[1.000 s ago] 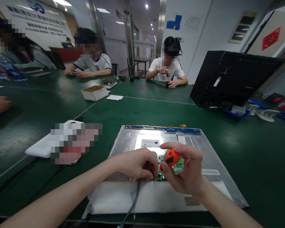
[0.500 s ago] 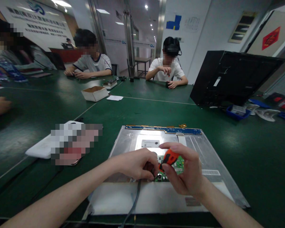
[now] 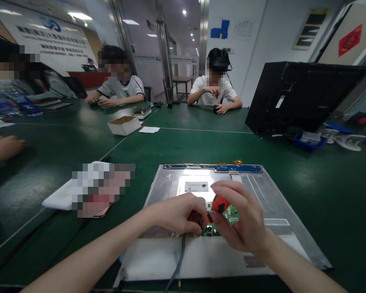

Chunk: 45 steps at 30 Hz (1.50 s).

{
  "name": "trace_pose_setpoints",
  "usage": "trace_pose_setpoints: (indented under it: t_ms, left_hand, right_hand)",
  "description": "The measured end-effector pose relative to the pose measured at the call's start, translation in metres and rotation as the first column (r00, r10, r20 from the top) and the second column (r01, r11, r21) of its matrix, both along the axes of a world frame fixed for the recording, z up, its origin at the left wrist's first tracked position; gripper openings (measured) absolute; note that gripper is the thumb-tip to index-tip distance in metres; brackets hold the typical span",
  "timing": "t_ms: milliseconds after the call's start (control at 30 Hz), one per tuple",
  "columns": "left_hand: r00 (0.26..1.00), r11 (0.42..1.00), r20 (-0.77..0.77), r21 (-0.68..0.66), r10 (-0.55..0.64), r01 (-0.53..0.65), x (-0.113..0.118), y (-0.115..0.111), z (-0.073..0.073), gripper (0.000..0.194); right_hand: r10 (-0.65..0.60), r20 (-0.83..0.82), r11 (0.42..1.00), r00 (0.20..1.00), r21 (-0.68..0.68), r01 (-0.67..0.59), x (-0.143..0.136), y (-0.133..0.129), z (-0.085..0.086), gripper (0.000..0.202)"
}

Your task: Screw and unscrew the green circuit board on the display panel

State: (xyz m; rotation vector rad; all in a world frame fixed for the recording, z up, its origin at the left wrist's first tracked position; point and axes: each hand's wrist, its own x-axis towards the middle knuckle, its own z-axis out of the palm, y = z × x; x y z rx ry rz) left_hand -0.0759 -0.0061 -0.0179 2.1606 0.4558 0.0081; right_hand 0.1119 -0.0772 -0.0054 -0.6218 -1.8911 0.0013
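My right hand [image 3: 245, 217] is closed round the handle of an orange-and-black screwdriver [image 3: 220, 204], fingertips above and thumb below. The handle leans down to the left, towards my left hand [image 3: 183, 213], whose fingers are curled together low over a green circuit board [image 3: 232, 215]. What my left fingers grip is hidden behind them. The screwdriver's tip is out of sight as well. The board sits on the back of a flat silver display panel [image 3: 277, 203] lying on the table. A dark cable [image 3: 180, 258] runs from beneath my left hand over the panel's front edge.
A blue circuit strip [image 3: 195, 167] lines the panel's far edge. On the left lie a white device [image 3: 59, 195] and a pink phone-like slab [image 3: 105, 199]. Beyond are an open box [image 3: 124, 127], a large black monitor [image 3: 301, 97] and a blue tray [image 3: 309, 142]. Other people sit around the green table [image 3: 177, 142].
The view has shifted slightly, so most things appear a little lower and to the right. The screwdriver handle looks turned in my right hand. My left hand keeps its place at the board.
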Motion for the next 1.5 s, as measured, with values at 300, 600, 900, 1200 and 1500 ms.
trace_pose_setpoints:
  t_ms: [300,600,900,1200,1500]
  left_hand:
    - [1.000,1.000,0.008,0.005,-0.012,0.012,0.000,0.000,0.002,0.008]
    - [1.000,1.000,0.015,0.027,-0.014,0.014,-0.001,0.000,0.002,0.008]
    - [0.994,0.999,0.101,-0.018,0.043,-0.042,-0.007,0.000,-0.011,0.016]
    - [0.998,1.000,0.060,0.007,-0.016,0.016,-0.003,0.001,-0.001,0.007]
    - [0.999,1.000,0.036,0.014,0.003,-0.003,-0.002,0.000,0.000,0.012]
  right_hand:
    - [0.010,0.012,0.999,1.000,-0.030,-0.010,0.001,-0.001,0.001,0.054]
    - [-0.041,-0.045,0.999,0.998,-0.004,0.040,-0.002,0.001,-0.006,0.057]
    - [0.017,0.051,1.000,0.999,-0.011,-0.016,0.000,-0.001,0.001,0.054]
    - [-0.017,-0.008,0.999,1.000,0.034,0.017,-0.002,0.001,-0.004,0.043]
    - [-0.030,0.012,0.999,0.999,-0.043,0.030,0.001,-0.005,-0.013,0.052]
